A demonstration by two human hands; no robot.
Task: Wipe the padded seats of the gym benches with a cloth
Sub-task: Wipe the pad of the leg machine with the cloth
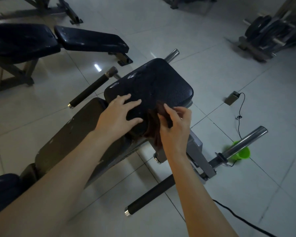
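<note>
A dim gym's white tiled floor [212, 48] is seen beneath a bench whose dark padded seat [154, 82] is pressed by the left hand [117, 115], fingers spread flat. A brown cloth [151, 123], draped over the seat's near edge, is pinched in the curled fingers of the right hand [175, 127].

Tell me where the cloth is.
In the head view's centre, the brown cloth drapes over the near edge of the padded seat, pinched by the right hand, just right of the left hand.
</note>
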